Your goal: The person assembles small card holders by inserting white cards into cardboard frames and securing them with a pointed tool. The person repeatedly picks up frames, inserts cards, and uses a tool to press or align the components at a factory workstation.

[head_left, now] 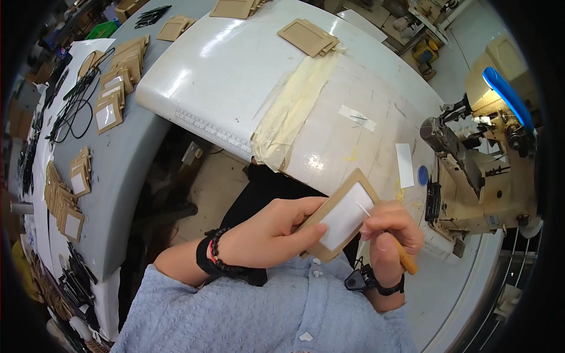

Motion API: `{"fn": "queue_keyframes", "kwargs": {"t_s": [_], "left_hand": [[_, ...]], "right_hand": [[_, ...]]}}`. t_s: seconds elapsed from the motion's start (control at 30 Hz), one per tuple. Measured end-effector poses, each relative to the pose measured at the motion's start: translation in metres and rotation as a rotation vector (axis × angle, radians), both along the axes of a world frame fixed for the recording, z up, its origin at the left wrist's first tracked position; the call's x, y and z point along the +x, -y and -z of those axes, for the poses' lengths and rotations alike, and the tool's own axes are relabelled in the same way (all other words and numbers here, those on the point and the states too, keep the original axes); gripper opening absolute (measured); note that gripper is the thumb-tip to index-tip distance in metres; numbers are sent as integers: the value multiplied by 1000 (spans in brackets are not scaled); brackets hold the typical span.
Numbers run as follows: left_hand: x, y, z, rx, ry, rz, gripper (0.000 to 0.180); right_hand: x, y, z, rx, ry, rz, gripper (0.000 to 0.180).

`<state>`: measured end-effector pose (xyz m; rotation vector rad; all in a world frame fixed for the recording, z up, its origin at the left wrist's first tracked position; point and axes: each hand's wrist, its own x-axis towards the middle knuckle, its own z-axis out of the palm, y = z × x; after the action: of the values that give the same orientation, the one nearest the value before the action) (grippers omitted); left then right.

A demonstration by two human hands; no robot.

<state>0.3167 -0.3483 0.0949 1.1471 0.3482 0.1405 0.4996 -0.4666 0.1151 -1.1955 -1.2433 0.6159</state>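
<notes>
A tan card holder with a pale window panel is tilted up in front of my body. My left hand grips it by its left edge, the thumb lying over the front and the other fingers behind. In my right hand is an awl with an orange-brown handle. Its thin pale shaft crosses the window's right side; I cannot tell whether the tip touches the window. My right fingers are closed round the tool close to the holder's right edge.
A sewing machine stands at the right. On the white worktable lie a stack of tan holders, a white strip and a blue round piece. More holders cover the grey table at left, beside black cords.
</notes>
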Motion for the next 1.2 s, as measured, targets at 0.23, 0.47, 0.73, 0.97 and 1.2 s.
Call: {"fn": "queue_keyframes", "kwargs": {"t_s": [0.23, 0.47, 0.73, 0.97, 1.2], "left_hand": [[1, 1, -5, 49, -18, 3, 41], [5, 7, 2, 85, 29, -72, 34], [3, 0, -7, 40, -50, 31, 41], [3, 1, -9, 271, -81, -21, 39], [9, 6, -3, 180, 28, -99, 25]], "right_hand": [[0, -7, -4, 44, 303, -144, 19], [1, -7, -3, 37, 331, -151, 18], [4, -6, -2, 27, 338, -158, 18], [-3, -7, -7, 14, 459, -125, 18], [-5, -11, 7, 172, 623, -118, 23]]}}
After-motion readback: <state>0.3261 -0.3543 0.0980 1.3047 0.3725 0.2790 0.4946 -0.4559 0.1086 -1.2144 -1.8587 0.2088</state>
